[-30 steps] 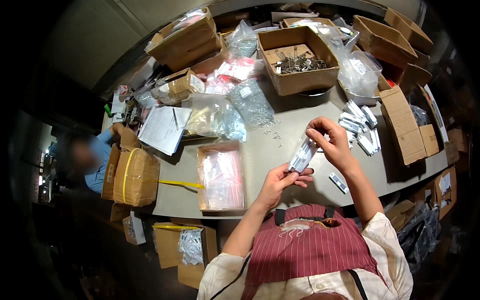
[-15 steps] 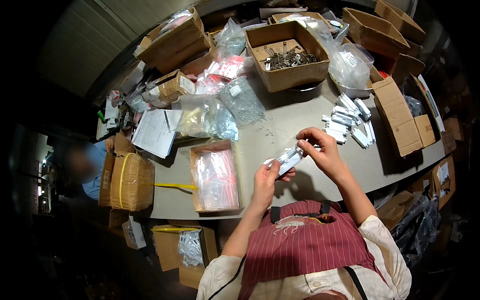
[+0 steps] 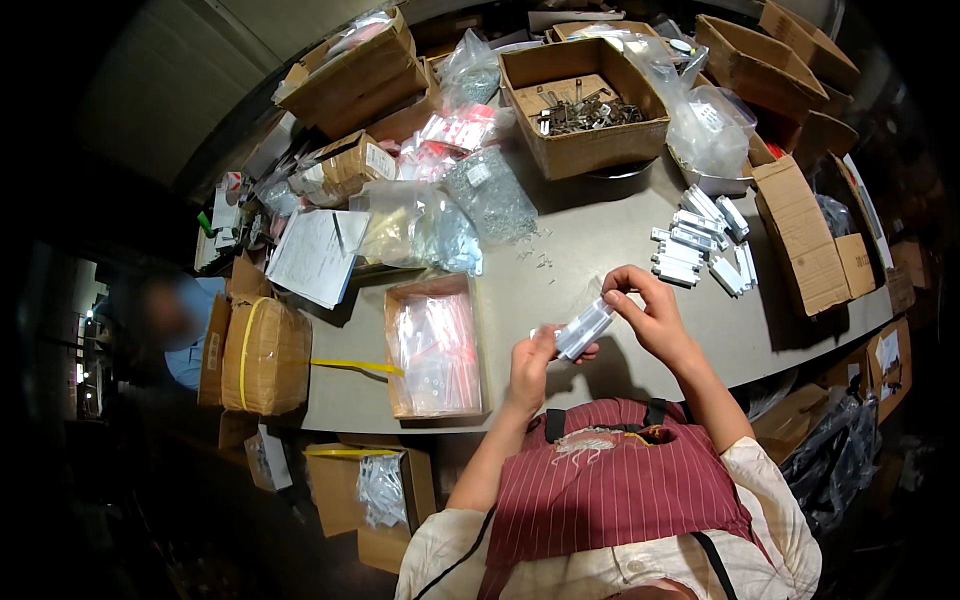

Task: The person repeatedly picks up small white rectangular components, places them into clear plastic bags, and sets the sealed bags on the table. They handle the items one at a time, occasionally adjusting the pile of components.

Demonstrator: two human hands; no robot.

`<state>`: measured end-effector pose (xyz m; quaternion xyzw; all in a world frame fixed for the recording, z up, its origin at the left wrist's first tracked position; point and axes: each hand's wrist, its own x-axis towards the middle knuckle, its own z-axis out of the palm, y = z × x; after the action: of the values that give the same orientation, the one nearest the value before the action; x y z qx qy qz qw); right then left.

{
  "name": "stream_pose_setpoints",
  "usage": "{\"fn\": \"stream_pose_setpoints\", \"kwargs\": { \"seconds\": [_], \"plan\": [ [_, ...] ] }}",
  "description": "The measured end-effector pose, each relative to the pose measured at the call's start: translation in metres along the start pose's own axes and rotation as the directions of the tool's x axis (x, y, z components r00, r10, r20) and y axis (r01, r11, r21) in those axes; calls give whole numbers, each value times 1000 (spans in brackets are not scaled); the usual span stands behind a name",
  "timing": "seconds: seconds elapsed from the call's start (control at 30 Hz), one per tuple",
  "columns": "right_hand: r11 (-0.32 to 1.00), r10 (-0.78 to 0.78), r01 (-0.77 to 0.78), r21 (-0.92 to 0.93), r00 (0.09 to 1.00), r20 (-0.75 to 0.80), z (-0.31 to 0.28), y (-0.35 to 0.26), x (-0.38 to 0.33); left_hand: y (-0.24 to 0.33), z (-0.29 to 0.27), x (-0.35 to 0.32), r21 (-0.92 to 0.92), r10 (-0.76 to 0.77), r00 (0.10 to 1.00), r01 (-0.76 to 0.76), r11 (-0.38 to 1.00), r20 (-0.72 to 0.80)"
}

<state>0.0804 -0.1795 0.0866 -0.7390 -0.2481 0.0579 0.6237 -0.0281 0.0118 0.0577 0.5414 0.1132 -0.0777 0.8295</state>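
Over the table's near side, my left hand (image 3: 533,368) is closed around the lower end of a clear plastic bag (image 3: 586,326) with a white and silver part in it. My right hand (image 3: 648,312) pinches the bag's upper end between thumb and fingertips. What the part is exactly, I cannot make out. Beyond my right hand lies a pile of similar white and silver parts (image 3: 697,240). To the left of my left hand stands an open carton (image 3: 391,335) of flat clear bags with red edges.
Small metal pieces (image 3: 545,250) are scattered mid-table beside a bag of small hardware (image 3: 490,195). A carton of metal clips (image 3: 590,150) stands at the back. Papers (image 3: 312,258) lie left; a yellow-strapped carton (image 3: 270,360) sits near a person in blue (image 3: 185,370). Another carton (image 3: 800,235) stands right.
The bagged part has turned slightly and shifted a little to the right between my hands. Both hands keep their hold; the whole view has shifted slightly.
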Motion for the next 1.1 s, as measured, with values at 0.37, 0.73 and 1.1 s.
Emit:
{"fn": "stream_pose_setpoints", "kwargs": {
  "seconds": [0.37, 0.73, 1.1],
  "plan": [
    [886, -386, 458, -65, 809, 444, 51, 42, -4, -59, -43, 7, 488, 24, 984, -108, 866, 174],
    [754, -208, 315, -577, 947, 246, 73, 150, 88, -52, -48, -6, 450, 198, 977, -144, 881, -74],
    [778, -165, 302, -551, 944, 285, 73, 134, 90, -46, -52, -1, 419, 229, 965, -157, 894, -127]
  ]
}}
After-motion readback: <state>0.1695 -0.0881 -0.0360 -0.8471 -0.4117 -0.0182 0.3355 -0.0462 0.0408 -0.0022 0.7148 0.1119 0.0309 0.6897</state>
